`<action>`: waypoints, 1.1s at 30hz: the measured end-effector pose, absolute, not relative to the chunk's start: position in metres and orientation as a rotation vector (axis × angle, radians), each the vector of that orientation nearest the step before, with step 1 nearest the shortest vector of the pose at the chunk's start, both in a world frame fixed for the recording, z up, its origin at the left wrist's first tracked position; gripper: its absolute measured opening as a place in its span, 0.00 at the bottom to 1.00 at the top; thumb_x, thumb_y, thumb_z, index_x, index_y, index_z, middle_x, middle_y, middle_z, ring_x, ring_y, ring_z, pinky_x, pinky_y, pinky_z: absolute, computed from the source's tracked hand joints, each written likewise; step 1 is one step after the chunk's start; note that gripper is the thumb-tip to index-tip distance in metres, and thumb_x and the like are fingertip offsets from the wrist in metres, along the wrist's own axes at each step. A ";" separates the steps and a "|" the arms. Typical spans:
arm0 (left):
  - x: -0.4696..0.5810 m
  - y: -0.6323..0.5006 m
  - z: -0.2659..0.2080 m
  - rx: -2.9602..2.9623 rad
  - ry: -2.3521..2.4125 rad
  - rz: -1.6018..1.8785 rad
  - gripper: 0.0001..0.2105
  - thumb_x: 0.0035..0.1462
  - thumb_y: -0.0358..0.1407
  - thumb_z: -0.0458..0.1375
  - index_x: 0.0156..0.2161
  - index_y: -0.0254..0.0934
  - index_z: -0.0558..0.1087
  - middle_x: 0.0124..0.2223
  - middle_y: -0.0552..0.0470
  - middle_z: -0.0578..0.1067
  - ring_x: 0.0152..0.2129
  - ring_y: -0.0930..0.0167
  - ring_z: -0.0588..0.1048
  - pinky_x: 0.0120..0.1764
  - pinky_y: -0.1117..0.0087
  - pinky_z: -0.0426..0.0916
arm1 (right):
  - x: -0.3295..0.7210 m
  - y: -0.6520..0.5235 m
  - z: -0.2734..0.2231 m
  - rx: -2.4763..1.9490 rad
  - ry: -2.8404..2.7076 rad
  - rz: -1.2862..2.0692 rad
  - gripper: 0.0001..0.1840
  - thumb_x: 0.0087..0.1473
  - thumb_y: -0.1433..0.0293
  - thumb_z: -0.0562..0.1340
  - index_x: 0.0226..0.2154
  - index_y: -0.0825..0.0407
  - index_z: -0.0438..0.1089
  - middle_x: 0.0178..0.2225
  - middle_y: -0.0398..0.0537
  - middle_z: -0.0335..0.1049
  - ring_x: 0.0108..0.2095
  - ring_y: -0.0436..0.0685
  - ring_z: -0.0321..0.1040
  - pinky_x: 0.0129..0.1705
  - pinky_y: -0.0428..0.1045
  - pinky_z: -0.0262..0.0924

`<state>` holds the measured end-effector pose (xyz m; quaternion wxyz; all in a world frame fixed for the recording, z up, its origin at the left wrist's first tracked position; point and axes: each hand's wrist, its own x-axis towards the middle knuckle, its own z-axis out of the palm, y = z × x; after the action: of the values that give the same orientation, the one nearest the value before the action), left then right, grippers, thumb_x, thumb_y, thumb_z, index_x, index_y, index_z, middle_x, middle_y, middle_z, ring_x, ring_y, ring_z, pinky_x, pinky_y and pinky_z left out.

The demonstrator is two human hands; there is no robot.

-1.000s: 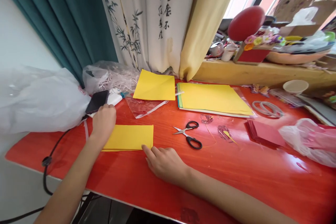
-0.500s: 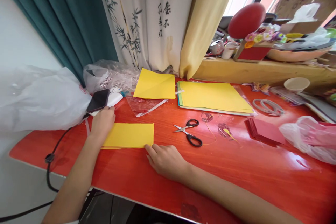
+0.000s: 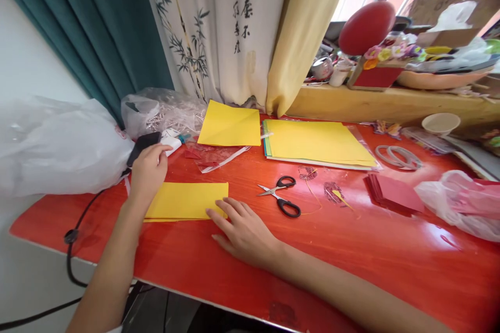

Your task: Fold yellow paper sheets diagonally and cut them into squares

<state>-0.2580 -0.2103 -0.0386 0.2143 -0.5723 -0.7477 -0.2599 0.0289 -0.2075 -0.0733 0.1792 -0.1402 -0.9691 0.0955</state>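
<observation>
Here we are over the red surface (image 3: pixel 175 260), and our landmark is the pair of black-handled scissors (image 3: pixel 273 191), blades parted and pointing left. Just left of the scissors lies the folded yellow paper (image 3: pixel 183 200), flat, its doubled edge on the near side, one short end facing the blades.

Two bare hands are at it! The right hand (image 3: pixel 246 231), on the near left side of the scissors, has a loose, wide grip: fingers spread, tips over the paper's near right corner, pressing or only hovering, I can't tell. The left hand (image 3: pixel 148 171), farther left of the scissors, is at the paper's other end, knuckles up and fingers bent together; whether that grip pinches anything, I can't tell from here.

Beyond that hand, far left of the scissors, there's a dark smartphone (image 3: pixel 145 146) beside a white plastic bag (image 3: pixel 62 145). Back behind the scissors to the left, a larger yellow sheet (image 3: pixel 229 124) overlaps a clear plastic sleeve (image 3: pixel 214 157); behind them to the right sits a paper stack (image 3: pixel 318 143), yellow on top, green and blue peeking out. Right of the scissors: a yellow scrap (image 3: pixel 339 196), then red cards (image 3: pixel 394 195) next to a thin translucent bag (image 3: pixel 457 205).
</observation>
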 end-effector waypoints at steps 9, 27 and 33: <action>-0.257 -0.222 -0.023 -1.356 -2.081 -0.747 0.17 0.63 0.31 0.40 0.46 0.27 0.70 0.43 0.40 0.71 0.48 0.62 0.64 0.53 0.59 0.57 | -0.011 -0.220 -0.083 -0.448 -2.755 0.546 0.29 0.63 0.58 0.45 0.60 0.57 0.56 0.63 0.57 0.50 0.64 0.65 0.42 0.64 0.58 0.41; -0.223 -0.240 -0.073 -1.865 -2.079 -0.048 0.24 0.60 0.50 0.45 0.46 0.32 0.70 0.42 0.40 0.71 0.42 0.57 0.68 0.46 0.59 0.60 | 0.001 -0.187 -0.035 -0.859 -1.155 2.386 0.18 0.52 0.71 0.56 0.47 0.54 0.55 0.53 0.56 0.62 0.49 0.53 0.66 0.46 0.51 0.66; -0.212 -0.232 -0.075 -1.735 -2.076 -0.034 0.18 0.62 0.41 0.42 0.35 0.32 0.71 0.37 0.39 0.71 0.37 0.58 0.69 0.39 0.61 0.61 | 0.002 -0.183 -0.038 -0.805 -0.978 2.478 0.08 0.50 0.76 0.57 0.35 0.54 0.61 0.41 0.50 0.66 0.40 0.51 0.69 0.44 0.52 0.67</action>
<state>-0.2120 -0.2320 -0.0754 0.2163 -0.6259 -0.7492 -0.0124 0.0017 -0.1829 -0.0384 0.1781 -0.2844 -0.3459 0.8762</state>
